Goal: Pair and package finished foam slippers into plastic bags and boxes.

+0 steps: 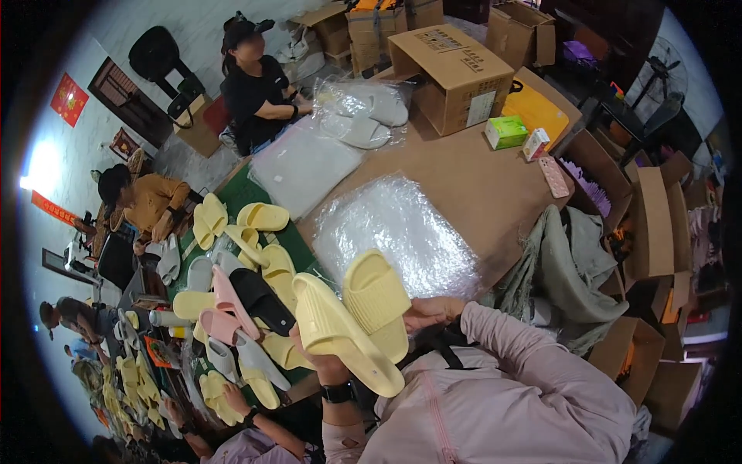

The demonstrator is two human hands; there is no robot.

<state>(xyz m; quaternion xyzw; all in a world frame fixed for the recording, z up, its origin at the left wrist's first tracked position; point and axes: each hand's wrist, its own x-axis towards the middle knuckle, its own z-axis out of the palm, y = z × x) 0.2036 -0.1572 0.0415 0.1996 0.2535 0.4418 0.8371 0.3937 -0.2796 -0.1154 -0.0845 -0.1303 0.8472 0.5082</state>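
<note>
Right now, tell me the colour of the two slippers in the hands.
Pale yellow, both slippers, seen best in the head view.

A: The 2 yellow slippers (359, 317) look like matt foam, ribbed on the footbed?

B: Yes, soft, no shine. The plastic bags (394, 232) beneath are glossy and crinkled.

A: And the table (479, 193)?

B: Covered in plain brown cardboard, dull and smooth, like the carton (452, 73). The pink sleeve (525, 387) is matt cloth.
</note>
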